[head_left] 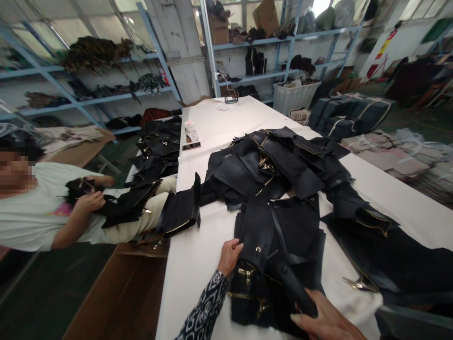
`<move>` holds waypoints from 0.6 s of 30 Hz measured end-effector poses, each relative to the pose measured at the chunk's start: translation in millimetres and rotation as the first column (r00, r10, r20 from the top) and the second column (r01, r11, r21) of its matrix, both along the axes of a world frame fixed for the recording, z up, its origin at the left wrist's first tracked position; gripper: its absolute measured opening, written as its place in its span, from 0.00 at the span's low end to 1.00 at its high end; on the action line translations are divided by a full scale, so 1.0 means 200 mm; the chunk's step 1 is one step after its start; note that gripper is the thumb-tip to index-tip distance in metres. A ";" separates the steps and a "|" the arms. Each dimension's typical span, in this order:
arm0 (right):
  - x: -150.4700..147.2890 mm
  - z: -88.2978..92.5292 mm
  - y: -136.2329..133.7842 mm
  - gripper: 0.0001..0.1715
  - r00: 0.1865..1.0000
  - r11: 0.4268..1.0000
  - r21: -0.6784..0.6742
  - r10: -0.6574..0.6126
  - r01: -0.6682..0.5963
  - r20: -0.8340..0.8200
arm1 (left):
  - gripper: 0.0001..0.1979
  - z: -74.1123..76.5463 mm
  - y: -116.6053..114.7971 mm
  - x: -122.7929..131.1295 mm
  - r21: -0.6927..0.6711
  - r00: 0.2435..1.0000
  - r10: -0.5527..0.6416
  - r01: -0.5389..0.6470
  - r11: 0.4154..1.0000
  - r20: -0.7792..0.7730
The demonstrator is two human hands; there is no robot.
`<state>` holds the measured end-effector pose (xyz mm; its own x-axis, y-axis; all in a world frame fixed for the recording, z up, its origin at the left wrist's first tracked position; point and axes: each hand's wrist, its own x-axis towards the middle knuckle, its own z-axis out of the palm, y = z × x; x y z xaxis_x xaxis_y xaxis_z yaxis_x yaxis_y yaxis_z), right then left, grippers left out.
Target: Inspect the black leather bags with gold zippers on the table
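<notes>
My left hand (229,255), in a patterned black-and-white sleeve, grips the left edge of a black leather bag piece (283,236) with gold buckles that lies on the white table (198,264). Low in the view, my right hand (327,321) rests on the same piece, fingers curled around its black strap (295,285). Just beyond, a large heap of similar black pieces (276,163) covers the table's middle.
A seated person (53,208) at the left holds black pieces over their lap. More black pieces (159,146) are stacked beside the table's left edge. A phone (191,146) and a small container (190,131) lie further back. Blue shelves (106,97) line the walls.
</notes>
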<state>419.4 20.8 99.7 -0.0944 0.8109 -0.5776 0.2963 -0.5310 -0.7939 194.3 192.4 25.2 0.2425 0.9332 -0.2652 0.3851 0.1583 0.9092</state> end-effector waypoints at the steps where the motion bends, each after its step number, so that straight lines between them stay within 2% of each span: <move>1: 0.00 0.00 0.03 0.19 0.999 1.000 -0.003 0.016 -0.016 -0.038 | 0.14 0.00 0.00 0.00 0.002 1.000 -0.009 0.009 1.000 -0.002; 7: 0.03 -0.01 0.18 0.22 0.975 0.997 -0.009 0.067 -0.070 -0.213 | 0.16 0.01 0.00 0.01 0.005 1.000 -0.016 0.016 1.000 -0.004; 13: 0.07 -0.06 0.27 0.20 0.967 0.995 -0.052 0.074 -0.089 -0.243 | 0.16 0.01 0.01 0.01 -0.007 1.000 -0.003 0.003 1.000 -0.017; 18: 0.05 -0.07 0.34 0.15 0.955 0.973 -0.112 0.171 -0.202 -0.243 | 0.17 0.03 0.03 0.00 -0.014 0.999 -0.043 0.043 0.999 0.000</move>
<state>429.8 87.9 85.9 -0.3793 0.6828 -0.6244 0.2181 -0.5898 -0.7775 193.8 197.8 31.1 0.2817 0.9183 -0.2780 0.3922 0.1542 0.9069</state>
